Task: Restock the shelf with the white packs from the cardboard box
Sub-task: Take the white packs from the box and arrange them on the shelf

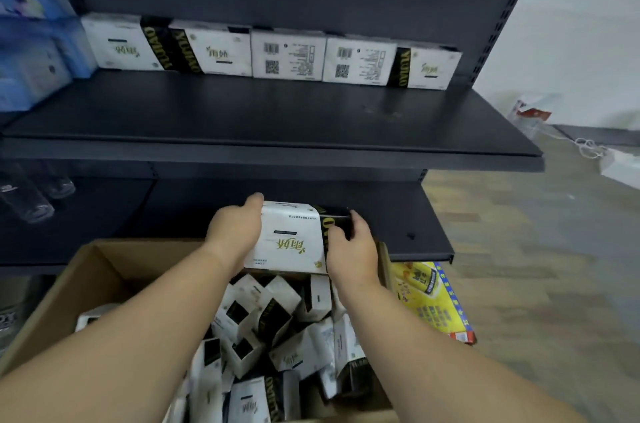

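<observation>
I hold one white pack (289, 242) with a black band between both hands, above the far edge of the cardboard box (93, 270). My left hand (235, 232) grips its left side, my right hand (351, 249) its black right end. The box below holds several more white packs (277, 329) in a loose heap. On the upper dark shelf (270, 114), a row of several white packs (287, 55) stands along the back panel. The lower shelf (391, 214) lies just behind the held pack.
Blue packs (31, 37) are stacked at the left end of the upper shelf. Clear glasses (27, 197) lie on the lower shelf at left. A yellow printed carton (429, 298) sits on the floor right of the box. White bags (616, 162) lie on the floor by the wall.
</observation>
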`<state>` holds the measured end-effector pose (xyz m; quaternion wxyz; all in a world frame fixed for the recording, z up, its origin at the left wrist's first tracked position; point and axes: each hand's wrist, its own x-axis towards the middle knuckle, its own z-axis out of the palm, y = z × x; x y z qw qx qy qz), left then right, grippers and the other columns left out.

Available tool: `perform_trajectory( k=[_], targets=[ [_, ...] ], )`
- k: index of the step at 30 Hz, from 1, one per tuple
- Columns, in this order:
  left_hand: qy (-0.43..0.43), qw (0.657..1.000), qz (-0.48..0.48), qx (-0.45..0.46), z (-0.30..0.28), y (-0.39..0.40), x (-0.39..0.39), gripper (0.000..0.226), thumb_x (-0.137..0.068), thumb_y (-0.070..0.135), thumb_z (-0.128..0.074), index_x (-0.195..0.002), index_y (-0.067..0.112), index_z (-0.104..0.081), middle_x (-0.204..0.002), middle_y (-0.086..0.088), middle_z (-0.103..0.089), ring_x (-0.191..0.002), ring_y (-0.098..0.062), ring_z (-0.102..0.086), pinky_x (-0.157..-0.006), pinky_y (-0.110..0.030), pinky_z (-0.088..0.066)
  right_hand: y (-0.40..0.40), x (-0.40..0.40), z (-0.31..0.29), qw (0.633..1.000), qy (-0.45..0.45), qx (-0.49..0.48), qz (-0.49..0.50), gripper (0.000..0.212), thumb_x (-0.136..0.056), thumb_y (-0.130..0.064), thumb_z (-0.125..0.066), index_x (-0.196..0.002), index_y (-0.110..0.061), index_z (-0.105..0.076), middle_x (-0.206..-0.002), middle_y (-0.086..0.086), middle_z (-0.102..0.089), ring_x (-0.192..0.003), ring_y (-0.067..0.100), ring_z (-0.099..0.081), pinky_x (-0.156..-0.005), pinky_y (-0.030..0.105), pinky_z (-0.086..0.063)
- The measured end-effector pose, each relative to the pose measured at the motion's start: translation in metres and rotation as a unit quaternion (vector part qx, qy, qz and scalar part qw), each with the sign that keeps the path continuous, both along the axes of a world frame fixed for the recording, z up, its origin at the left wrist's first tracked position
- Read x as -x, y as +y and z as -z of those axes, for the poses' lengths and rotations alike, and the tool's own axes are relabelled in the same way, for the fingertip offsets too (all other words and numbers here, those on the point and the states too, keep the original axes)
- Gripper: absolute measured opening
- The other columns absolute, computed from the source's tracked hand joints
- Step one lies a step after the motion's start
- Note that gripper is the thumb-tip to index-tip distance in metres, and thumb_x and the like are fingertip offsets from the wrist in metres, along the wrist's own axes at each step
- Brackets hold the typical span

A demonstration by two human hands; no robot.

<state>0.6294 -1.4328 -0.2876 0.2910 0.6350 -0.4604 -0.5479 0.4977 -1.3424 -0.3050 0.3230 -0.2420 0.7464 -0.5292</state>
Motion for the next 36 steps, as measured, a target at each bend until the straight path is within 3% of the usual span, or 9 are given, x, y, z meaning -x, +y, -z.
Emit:
perform_trajectory(
  k=[3, 7, 12, 15, 20, 25, 28, 32, 36],
  targets=[
    [0.010, 1.000, 0.001, 0.027, -0.020, 0.021, 0.023, 0.049, -0.089, 0.055, -0.051, -0.091, 0.008, -0.065, -0.092, -0.014, -0.073, -0.088, -0.034, -0.069, -0.086, -0.046, -0.056, 0.022, 0.026, -0.014, 0.999, 0.017, 0.029, -0.004, 0.054, -0.097, -0.025, -0.050, -0.150, -0.027, -0.037, -0.148, -0.005, -0.045, -0.134, 0.018, -0.043, -0.112, 0.038, -0.036],
    [0.014, 0.997, -0.008, 0.069, -0.047, 0.047, 0.044, 0.045, -0.092, 0.054, -0.049, -0.092, 0.010, -0.063, -0.095, -0.013, -0.072, -0.092, -0.032, -0.068, -0.084, -0.044, -0.054, 0.039, 0.053, -0.037, 0.997, 0.038, 0.061, -0.011, 0.054, -0.097, -0.026, -0.051, -0.149, -0.027, -0.038, -0.148, -0.005, -0.045, -0.134, 0.016, -0.042, -0.110, 0.034, -0.037],
    [0.019, 0.993, -0.022, 0.116, -0.082, 0.056, 0.047, 0.047, -0.089, 0.054, -0.047, -0.093, 0.010, -0.062, -0.093, -0.010, -0.067, -0.081, -0.025, -0.063, -0.071, -0.035, -0.048, 0.043, 0.060, -0.071, 0.994, 0.043, 0.099, -0.035, 0.055, -0.097, -0.027, -0.050, -0.150, -0.029, -0.037, -0.148, -0.008, -0.044, -0.135, 0.016, -0.041, -0.111, 0.038, -0.038],
    [0.034, 0.990, -0.032, 0.131, -0.102, 0.052, 0.040, 0.048, -0.084, 0.056, -0.048, -0.094, 0.011, -0.062, -0.094, -0.010, -0.068, -0.087, -0.029, -0.068, -0.074, -0.038, -0.053, 0.037, 0.054, -0.090, 0.991, 0.044, 0.117, -0.046, 0.054, -0.094, -0.033, -0.050, -0.148, -0.033, -0.039, -0.144, -0.010, -0.048, -0.132, 0.017, -0.047, -0.107, 0.044, -0.044],
    [0.057, 0.984, -0.025, 0.166, -0.131, 0.034, 0.025, 0.046, -0.088, 0.054, -0.047, -0.088, 0.010, -0.061, -0.083, -0.004, -0.062, -0.076, -0.022, -0.061, -0.064, -0.032, -0.045, 0.013, 0.039, -0.115, 0.987, 0.045, 0.147, -0.046, 0.063, -0.078, -0.050, -0.048, -0.140, -0.037, -0.045, -0.137, -0.009, -0.056, -0.124, 0.016, -0.056, -0.097, 0.045, -0.053],
    [0.093, 0.976, 0.003, 0.199, -0.159, 0.001, 0.000, 0.048, -0.080, 0.057, -0.045, -0.086, 0.011, -0.060, -0.081, -0.004, -0.061, -0.078, -0.022, -0.061, -0.064, -0.033, -0.043, -0.020, 0.016, -0.146, 0.979, 0.058, 0.190, -0.037, 0.055, -0.082, -0.045, -0.050, -0.137, -0.035, -0.049, -0.128, -0.012, -0.061, -0.115, 0.012, -0.061, -0.092, 0.042, -0.056],
    [0.114, 0.967, 0.022, 0.228, -0.174, -0.019, -0.015, 0.038, -0.088, 0.049, -0.047, -0.083, 0.012, -0.058, -0.074, -0.004, -0.057, -0.073, -0.021, -0.059, -0.062, -0.031, -0.043, -0.040, 0.000, -0.161, 0.975, 0.053, 0.213, -0.019, 0.056, -0.084, -0.043, -0.052, -0.139, -0.034, -0.048, -0.131, -0.011, -0.060, -0.118, 0.012, -0.059, -0.095, 0.042, -0.054],
    [0.114, 0.959, 0.049, 0.256, -0.182, -0.041, -0.026, 0.031, -0.088, 0.044, -0.047, -0.078, 0.015, -0.042, -0.072, -0.002, -0.040, -0.071, -0.019, -0.040, -0.066, -0.034, -0.038, -0.057, -0.013, -0.172, 0.974, 0.055, 0.219, 0.012, 0.056, -0.086, -0.041, -0.052, -0.140, -0.031, -0.048, -0.133, -0.009, -0.059, -0.117, 0.012, -0.059, -0.098, 0.042, -0.052],
    [0.111, 0.957, 0.060, 0.262, -0.178, -0.054, -0.025, 0.034, -0.093, 0.041, -0.051, -0.072, 0.016, -0.041, -0.071, 0.000, -0.044, -0.070, -0.019, -0.045, -0.068, -0.034, -0.042, -0.065, -0.012, -0.172, 0.973, 0.059, 0.218, 0.036, 0.051, -0.093, -0.034, -0.053, -0.143, -0.031, -0.045, -0.134, -0.012, -0.057, -0.121, 0.011, -0.055, -0.103, 0.041, -0.048]
  ],
)
